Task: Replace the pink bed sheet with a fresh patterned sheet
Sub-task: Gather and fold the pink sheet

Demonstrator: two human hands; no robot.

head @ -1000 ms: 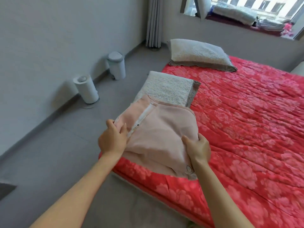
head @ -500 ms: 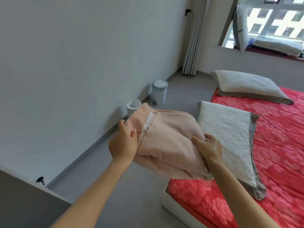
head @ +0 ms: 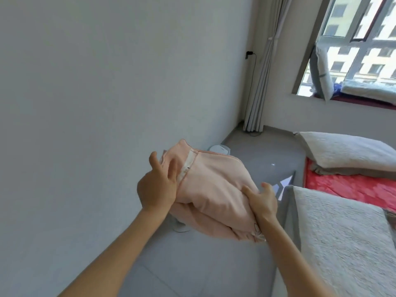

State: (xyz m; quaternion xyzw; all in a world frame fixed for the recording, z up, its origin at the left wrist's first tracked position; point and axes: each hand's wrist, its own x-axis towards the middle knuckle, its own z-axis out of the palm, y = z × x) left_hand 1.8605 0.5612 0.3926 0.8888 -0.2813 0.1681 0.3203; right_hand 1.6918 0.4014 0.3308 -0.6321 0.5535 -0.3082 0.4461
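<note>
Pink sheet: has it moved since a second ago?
Yes. The pink sheet went leftward, off the red quilt; it is now over the grey floor.

no readable text, label, brand, number or sign anywhere in view.

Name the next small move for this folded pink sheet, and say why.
Probably set it down somewhere off the bed. The left hand and right hand grip the folded pink sheet in the air over the floor, beside the near pillow, so it only needs putting aside.
</note>
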